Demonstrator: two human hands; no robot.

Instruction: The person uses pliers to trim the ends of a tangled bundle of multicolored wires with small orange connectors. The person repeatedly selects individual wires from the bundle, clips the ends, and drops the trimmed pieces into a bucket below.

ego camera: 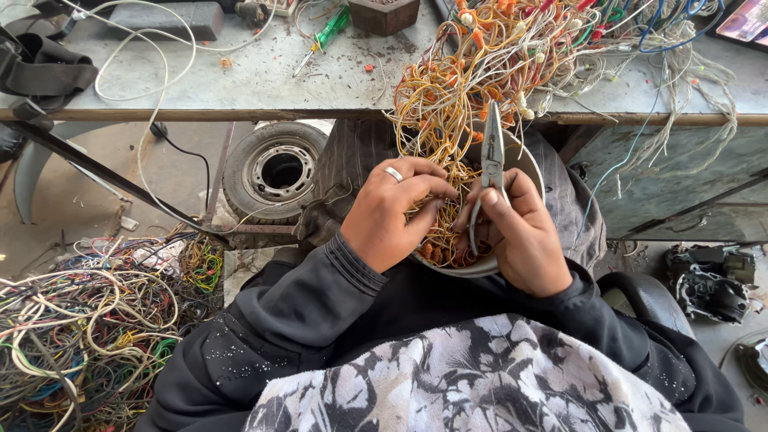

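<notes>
Left hand (pixel 390 212) is closed around a bunch of thin yellow and orange wires (pixel 445 136), fingers curled in, silver ring (pixel 394 173) on one finger. The bunch runs from the hand up toward 12 o'clock onto the bench (pixel 256 80), where it joins a bigger tangle of yellow, orange, red and white wires (pixel 544 40).

Right hand (pixel 520 236) grips metal pliers (pixel 491 164) by the handles, nose pointing to 12 o'clock, tip closed. Can't tell if the pliers bite on any wire; the nose sits just over the strands.

Both hands sit over a pale round bowl (pixel 530 164) on the lap. Inside the bowl, at 6 o'clock from the hands, cut wire ends (pixel 444 248) in orange and yellow. The hands nearly touch, with the wire bunch between them.

Around:
- 10 o'clock: small tyre on a rim (pixel 274 170) under the bench edge.
- 8 o'clock: floor heap of mixed coloured wires (pixel 88 320).
- 11 o'clock on the bench: green-handled screwdriver (pixel 324 38), white cable (pixel 152 72) looping off the edge.
- 3 o'clock: dark machine part (pixel 708 288) on the floor.
- 1 o'clock: blue wire (pixel 632 152) hanging down off the bench.

Person wears a dark jacket, with patterned black-and-white cloth at the bottom of the view.
</notes>
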